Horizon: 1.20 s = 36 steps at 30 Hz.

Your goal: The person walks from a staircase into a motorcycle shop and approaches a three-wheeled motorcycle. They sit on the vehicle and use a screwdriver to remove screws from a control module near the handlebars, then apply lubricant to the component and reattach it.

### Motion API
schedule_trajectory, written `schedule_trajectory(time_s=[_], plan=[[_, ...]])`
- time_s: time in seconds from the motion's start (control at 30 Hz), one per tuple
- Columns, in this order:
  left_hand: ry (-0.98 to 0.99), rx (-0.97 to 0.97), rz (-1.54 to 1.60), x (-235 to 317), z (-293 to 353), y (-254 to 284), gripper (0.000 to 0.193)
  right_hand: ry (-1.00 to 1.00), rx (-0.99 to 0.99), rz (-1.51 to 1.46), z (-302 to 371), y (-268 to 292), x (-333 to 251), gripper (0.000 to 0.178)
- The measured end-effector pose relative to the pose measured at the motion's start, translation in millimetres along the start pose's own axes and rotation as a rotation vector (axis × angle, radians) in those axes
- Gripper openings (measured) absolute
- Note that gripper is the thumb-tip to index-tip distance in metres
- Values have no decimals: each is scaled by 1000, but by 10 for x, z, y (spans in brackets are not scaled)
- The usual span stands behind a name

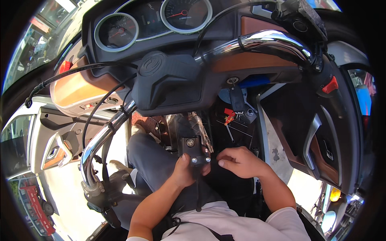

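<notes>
My left hand (185,172) grips a black block-shaped part (191,145) above my lap. A round silver mark sits on the part's top, and two silver bolts show at its near edge. A thin black lever-like piece (198,197) hangs below the hand; I cannot tell whether it joins the block. Just right of the part, and apart from it, is my right hand (241,162). Its fingers are curled in and the thumb lies close to the index finger. Whatever may be between them is hidden.
Ahead stand chrome handlebars (265,40) with a black centre cover (161,80) and dashboard gauges (185,14). Keys (237,98) hang from the ignition. Tools, among them a wrench (230,132), lie on the floor by the right side. Doors (317,136) stand open on both sides.
</notes>
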<state>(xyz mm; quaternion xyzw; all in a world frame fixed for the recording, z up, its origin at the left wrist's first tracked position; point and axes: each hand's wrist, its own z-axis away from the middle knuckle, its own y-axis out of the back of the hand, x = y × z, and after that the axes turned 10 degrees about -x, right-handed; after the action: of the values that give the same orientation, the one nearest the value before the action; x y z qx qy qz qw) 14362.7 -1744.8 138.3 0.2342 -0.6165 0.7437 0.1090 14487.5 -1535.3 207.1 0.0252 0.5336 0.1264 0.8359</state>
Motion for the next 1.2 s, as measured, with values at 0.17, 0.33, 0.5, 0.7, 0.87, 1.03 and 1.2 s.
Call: schedule_trajectory(time_s=[0.17,0.33,0.5,0.7,0.87,1.03,1.2], plan=[[-51,9,-5,43,-65,-10,89,-544,-110,491,-808,382,1038,45],[-79,-63,104,-59,-208,127,85,-497,119,585,-1783,638,3073,48],[-93,36,18,11,-71,86,88,-418,298,673,-2484,594,3370,48],[-66,123,-18,22,-64,84,91,-356,435,586,-2743,576,3463,49],[-119,190,-21,10,-105,47,94,-268,537,496,-2682,473,3501,50],[-44,167,-164,80,-82,54,95,-134,509,370,-2471,293,3384,51],[-59,260,-360,84,-108,-39,81,-347,242,204,-2210,200,3089,54]])
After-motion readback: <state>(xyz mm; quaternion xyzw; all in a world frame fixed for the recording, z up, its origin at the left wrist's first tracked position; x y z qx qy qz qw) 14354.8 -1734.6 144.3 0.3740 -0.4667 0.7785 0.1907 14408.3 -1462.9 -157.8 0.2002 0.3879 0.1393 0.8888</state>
